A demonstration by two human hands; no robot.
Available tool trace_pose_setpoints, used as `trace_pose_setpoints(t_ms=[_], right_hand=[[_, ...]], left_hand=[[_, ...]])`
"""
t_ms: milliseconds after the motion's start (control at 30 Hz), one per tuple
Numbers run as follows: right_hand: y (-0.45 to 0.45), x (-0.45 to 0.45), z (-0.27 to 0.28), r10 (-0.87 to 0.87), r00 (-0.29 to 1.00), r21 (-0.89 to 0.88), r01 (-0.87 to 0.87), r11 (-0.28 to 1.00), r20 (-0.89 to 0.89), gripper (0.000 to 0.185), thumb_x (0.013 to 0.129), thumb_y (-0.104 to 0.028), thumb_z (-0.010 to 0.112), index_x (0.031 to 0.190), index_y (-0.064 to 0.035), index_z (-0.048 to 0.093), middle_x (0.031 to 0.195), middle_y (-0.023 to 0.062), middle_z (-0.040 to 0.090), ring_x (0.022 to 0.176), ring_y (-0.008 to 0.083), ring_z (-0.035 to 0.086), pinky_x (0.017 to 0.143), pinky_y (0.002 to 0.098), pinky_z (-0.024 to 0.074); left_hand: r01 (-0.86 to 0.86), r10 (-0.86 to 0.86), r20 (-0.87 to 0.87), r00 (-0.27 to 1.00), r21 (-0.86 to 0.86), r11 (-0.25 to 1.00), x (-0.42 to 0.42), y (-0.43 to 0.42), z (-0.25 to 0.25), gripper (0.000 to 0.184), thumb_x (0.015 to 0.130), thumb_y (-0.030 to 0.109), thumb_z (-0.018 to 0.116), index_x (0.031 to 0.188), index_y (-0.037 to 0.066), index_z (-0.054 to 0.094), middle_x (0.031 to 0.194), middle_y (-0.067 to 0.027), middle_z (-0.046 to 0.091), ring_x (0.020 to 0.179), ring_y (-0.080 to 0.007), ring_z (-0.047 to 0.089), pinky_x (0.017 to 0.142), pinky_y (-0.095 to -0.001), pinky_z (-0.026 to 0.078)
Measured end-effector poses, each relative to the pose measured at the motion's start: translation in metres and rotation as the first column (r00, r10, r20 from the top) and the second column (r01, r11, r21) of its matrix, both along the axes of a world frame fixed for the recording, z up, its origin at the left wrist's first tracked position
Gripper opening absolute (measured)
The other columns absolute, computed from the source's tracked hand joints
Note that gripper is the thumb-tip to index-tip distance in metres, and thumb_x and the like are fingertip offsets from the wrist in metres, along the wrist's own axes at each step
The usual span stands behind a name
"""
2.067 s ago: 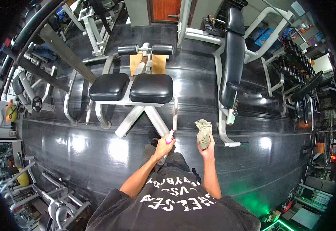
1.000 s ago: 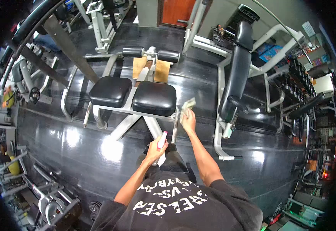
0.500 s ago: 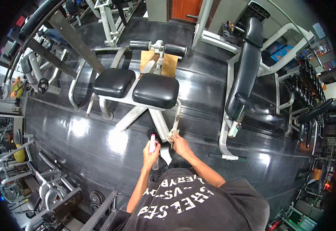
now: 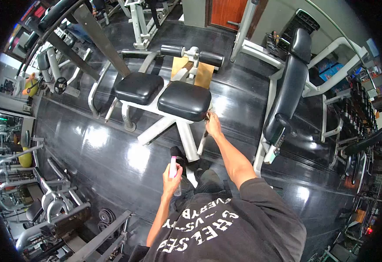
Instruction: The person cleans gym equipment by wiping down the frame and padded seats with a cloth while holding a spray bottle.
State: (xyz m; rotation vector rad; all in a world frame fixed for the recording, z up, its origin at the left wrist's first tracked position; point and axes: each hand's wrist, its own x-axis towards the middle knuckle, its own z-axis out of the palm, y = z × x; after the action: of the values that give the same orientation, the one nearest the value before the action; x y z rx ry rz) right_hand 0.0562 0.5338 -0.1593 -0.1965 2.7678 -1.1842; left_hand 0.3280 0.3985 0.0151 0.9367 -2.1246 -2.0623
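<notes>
My left hand [image 4: 171,180] is closed round a clear spray bottle [image 4: 177,191] with a pink-and-white trigger head, held low in front of my body. My right arm reaches forward, and my right hand [image 4: 214,125] is closed at the top of the metal side handle [image 4: 203,144], right beside the padded black seat [image 4: 185,101]. A light-coloured cloth [image 4: 210,112] shows only slightly at its fingers; most of it is hidden. Left of that seat is a second black pad [image 4: 139,87] on the same white frame [image 4: 186,139].
Roller pads [image 4: 172,50] stand at the machine's far end. To the right is a tall black-padded bench [image 4: 287,87], with a dumbbell rack [image 4: 359,102] beyond it. Weight plates [image 4: 106,215] sit at lower left near other machines. The dark floor [image 4: 108,148] is shiny.
My right hand has moved forward and up from the handle's lower part to its top beside the seat. The left hand still holds the spray bottle. The view has shifted slightly.
</notes>
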Motion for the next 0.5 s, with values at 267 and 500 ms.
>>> trace_pose_setpoints(t_ms=[267,500], right_hand=[[0.019,0.137,0.044,0.401,0.916,0.211,-0.393,0.895,0.009,0.043,0.073,0.003,0.056,0.111,-0.0148,0.064,0.139,0.0191,0.041,0.112,0.0436,0.049,0.088,0.047,0.051],[0.053,0.143,0.062,0.146,0.917,-0.255,-0.05,0.966,0.371,0.027,0.085,-0.012,0.048,0.104,-0.0108,0.068,0.099,0.0177,0.068,0.093,0.0281,0.067,0.085,0.0354,0.0499]], left_hand=[[-0.039,0.04,-0.061,0.997,0.019,0.999,0.004,0.002,-0.013,0.013,0.088,0.006,0.064,0.099,0.003,0.057,0.077,-0.0016,0.059,0.055,-0.0064,0.053,0.049,-0.0221,0.044],[0.018,-0.021,-0.07,0.997,-0.04,0.999,-0.009,0.008,0.006,0.012,0.088,0.006,0.063,0.097,0.003,0.057,0.076,-0.0009,0.06,0.056,-0.0058,0.054,0.051,-0.0218,0.044]])
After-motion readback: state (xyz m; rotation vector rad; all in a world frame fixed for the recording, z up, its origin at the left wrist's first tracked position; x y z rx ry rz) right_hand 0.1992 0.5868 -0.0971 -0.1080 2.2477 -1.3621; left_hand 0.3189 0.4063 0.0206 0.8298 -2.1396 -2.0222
